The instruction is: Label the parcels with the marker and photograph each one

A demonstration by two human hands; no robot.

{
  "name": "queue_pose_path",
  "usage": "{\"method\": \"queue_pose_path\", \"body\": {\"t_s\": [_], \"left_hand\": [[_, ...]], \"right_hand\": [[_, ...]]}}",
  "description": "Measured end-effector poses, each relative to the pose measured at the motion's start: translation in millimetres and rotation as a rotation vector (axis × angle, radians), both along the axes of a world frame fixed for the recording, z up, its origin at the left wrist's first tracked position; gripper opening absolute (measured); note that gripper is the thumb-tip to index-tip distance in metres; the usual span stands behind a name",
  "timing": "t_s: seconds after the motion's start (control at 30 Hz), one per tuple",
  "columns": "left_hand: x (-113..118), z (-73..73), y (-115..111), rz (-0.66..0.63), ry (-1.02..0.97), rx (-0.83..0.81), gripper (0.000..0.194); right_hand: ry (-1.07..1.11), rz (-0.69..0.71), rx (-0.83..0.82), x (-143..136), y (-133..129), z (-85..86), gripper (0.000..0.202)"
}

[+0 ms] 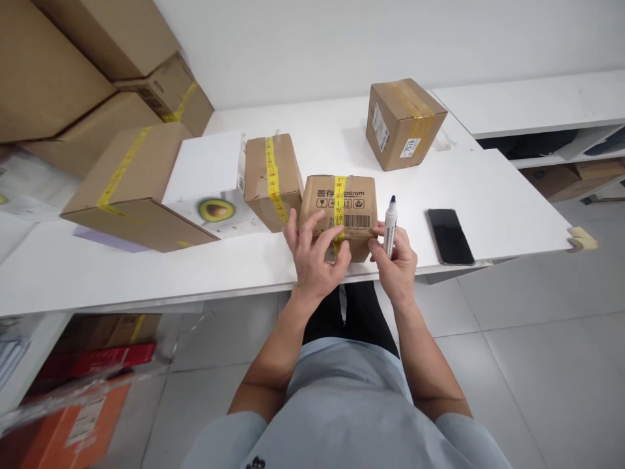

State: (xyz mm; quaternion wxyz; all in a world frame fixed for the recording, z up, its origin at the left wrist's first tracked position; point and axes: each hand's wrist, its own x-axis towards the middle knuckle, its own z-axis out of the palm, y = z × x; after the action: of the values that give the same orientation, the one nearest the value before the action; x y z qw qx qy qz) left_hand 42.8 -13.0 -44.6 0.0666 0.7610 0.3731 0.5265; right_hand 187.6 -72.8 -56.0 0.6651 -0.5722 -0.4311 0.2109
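A: Head view, quick. Left hand (316,251) is spread over the near face of the small carton (340,210), fingers flat on the yellow tape (340,202), pressing, not clenched.

B: And the right hand (396,259)?

A: Fingers closed round a marker (390,225), tip up, cap on as far as I can tell. Index fingertip touches the carton's right lower corner.

B: Where does the carton sit?

A: At the near edge of the white table (488,189), right in front of the person, printed side and barcode facing them.

B: Handling?

A: My guess: light, stiff cardboard, taped shut, not slippery. Best taken by the 2 side faces; the corners look firm. Contents unknown, so fragile or not, cannot tell.

B: Around it?

A: Just behind left, a second taped box (272,177), nearly touching. Left of that a white box with an avocado picture (209,185), then a large flat carton (129,182). Stacked cartons (73,71) far left. 1 more box (404,122) well apart at the back. Black phone (449,236) to the right, near the marker hand.

B: Anything in the way?

A: The neighbour box crowds the left rear; the phone lies where the carton would slide right.
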Motion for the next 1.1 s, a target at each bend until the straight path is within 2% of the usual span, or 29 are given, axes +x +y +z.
{"method": "queue_pose_path", "body": {"t_s": [0.1,0.23,0.4,0.53,0.63,0.67,0.77,0.8,0.93,1.07,1.1], "left_hand": [[2,-1.2,0,-0.003,0.004,-0.041,0.023],[4,-2.8,5,0.035,-0.010,-0.013,0.017],[11,-2.9,7,0.097,-0.002,0.032,0.015],[13,0.1,7,0.091,0.009,0.005,0.018],[15,3.0,7,0.068,0.025,0.022,0.024],[16,3.8,8,0.075,0.033,0.036,0.026],[20,5.0,9,0.135,0.049,0.081,0.027],[22,5.2,10,0.152,0.053,0.083,0.025],[22,6.2,13,0.139,0.073,0.065,0.018],[19,7.2,14,0.102,0.085,0.077,0.013],[18,7.3,14,0.099,0.086,0.081,0.013]], "right_hand": [[0.005,0.011,-0.002,2,1,0.7,0.019],[0.143,0.108,-0.007,9,-5,3.6,0.029],[0.238,0.156,0.007,24,-23,14.8,0.056],[0.244,0.211,0.054,43,-44,25.6,0.052],[0.204,0.328,0.191,51,-57,31.3,0.080],[0.170,0.315,0.237,51,-59,32.9,0.078],[0.077,0.161,0.336,39,-62,35.7,0.035],[0.067,0.131,0.350,33,-61,35.6,0.028],[0.044,0.063,0.304,12,-57,26.2,0.044],[-0.177,-0.106,0.187,1,-54,9.3,0.018],[-0.227,-0.146,0.156,-1,-53,5.7,0.016]]}}
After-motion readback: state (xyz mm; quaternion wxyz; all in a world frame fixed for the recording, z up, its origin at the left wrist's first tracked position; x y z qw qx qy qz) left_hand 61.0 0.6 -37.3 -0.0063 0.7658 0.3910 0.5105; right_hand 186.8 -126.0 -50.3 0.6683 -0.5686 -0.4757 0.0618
